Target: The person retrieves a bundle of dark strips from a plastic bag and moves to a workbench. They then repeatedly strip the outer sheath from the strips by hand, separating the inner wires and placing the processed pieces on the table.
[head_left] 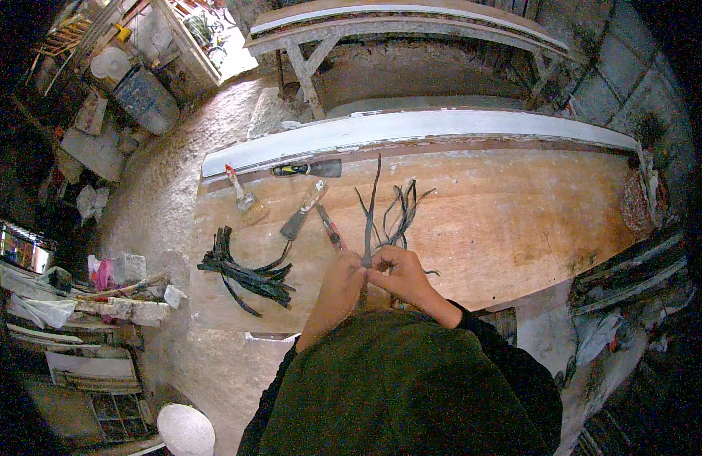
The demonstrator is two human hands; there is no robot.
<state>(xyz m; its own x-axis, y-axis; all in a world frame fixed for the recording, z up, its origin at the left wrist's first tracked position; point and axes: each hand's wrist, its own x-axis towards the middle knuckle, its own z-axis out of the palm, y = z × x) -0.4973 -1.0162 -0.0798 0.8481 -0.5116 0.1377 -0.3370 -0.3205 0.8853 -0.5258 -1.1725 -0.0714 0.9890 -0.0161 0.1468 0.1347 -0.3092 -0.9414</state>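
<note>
Close to my body, my left hand [338, 285] and my right hand [404, 275] meet with fingertips pinched on a long dark fibre strip [370, 209]. Its upper end points away from me over the wooden table, and its lower end hangs toward my lap. Thin dark strips [400, 219] lie loosely just beyond my right hand. Left of my left hand rests a thick bundle of black strips [253, 273]. A red-handled cutter [331, 230] lies right beside my left hand's knuckles. What exactly the fingertips do at the strip is too small to tell.
On the wooden table [518, 220] lie a paintbrush [246, 199], a scraper with a pale handle [304, 210] and one with a dark handle [309, 168]. A long white board [419, 125] runs along the far edge. Behind stands a trestle bench [412, 29]; a blue barrel [147, 99] stands far left.
</note>
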